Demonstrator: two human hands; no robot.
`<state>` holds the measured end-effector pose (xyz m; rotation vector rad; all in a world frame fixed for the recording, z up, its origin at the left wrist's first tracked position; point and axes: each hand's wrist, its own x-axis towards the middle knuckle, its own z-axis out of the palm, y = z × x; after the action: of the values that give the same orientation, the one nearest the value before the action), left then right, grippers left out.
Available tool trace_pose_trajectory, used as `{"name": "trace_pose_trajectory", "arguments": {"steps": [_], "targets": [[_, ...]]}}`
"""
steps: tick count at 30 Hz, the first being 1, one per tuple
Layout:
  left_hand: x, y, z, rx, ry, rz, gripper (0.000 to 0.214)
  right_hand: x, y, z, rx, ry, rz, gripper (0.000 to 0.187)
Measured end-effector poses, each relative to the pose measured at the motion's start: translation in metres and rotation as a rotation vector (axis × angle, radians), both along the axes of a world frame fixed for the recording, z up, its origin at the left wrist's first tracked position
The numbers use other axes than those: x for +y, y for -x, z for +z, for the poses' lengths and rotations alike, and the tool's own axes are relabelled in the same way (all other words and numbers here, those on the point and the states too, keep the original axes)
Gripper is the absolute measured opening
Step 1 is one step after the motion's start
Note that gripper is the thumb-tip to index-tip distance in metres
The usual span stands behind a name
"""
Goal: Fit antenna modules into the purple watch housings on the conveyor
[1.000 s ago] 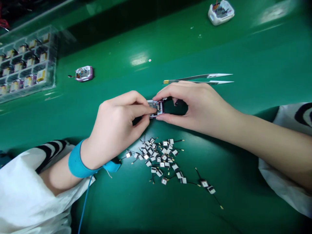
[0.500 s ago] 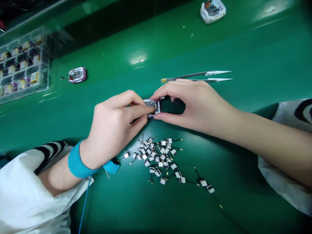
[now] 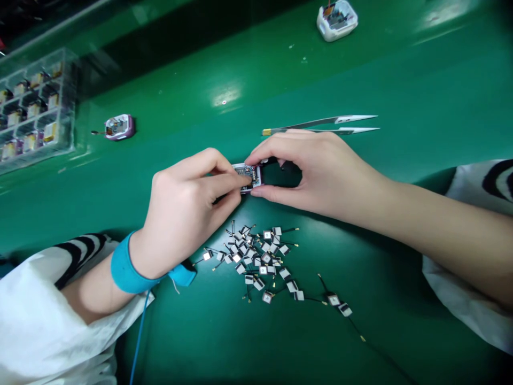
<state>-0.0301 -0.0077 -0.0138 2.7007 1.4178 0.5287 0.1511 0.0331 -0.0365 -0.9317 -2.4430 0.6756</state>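
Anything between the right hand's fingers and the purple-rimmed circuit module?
Nothing visible: the right hand has its fingers directly on the purple-rimmed circuit module. The steel tweezers and wired white square patches lie apart from it.

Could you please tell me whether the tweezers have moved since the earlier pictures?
No, the tweezers lie where they were against the pile of small antennas; only the camera view has shifted.

Purple-rimmed module (image 3: 245, 173), green bench (image 3: 280, 69), blue wrist strap (image 3: 123, 266), black-striped sleeve (image 3: 78, 251)
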Motion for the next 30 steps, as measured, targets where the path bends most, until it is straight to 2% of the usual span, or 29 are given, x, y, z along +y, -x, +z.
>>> {"name": "trace_pose_trajectory", "arguments": {"steps": [14, 17, 19, 23, 27, 30], "targets": [[0.000, -0.001, 0.001, 0.041, -0.021, 0.010, 0.013, 0.002, 0.000, -0.004, 0.045, -0.044, 0.026, 0.016], [0.000, -0.001, 0.002, 0.041, -0.018, 0.008, 0.012, 0.000, -0.001, -0.005, 0.084, -0.031, 0.033, 0.021], [0.000, -0.001, 0.002, 0.038, -0.007, 0.014, 0.012, -0.002, -0.004, -0.005, 0.141, -0.002, -0.001, 0.025], [0.000, 0.000, 0.001, 0.027, -0.010, 0.012, 0.013, -0.003, -0.019, -0.006, 0.234, 0.043, -0.086, 0.014], [0.000, 0.001, -0.001, 0.024, -0.019, 0.004, 0.013, 0.000, -0.034, -0.003, 0.137, -0.084, -0.060, 0.021], [0.000, 0.001, -0.002, 0.044, -0.033, 0.007, 0.015, -0.002, -0.034, 0.003, 0.107, -0.146, -0.067, 0.024]]}}
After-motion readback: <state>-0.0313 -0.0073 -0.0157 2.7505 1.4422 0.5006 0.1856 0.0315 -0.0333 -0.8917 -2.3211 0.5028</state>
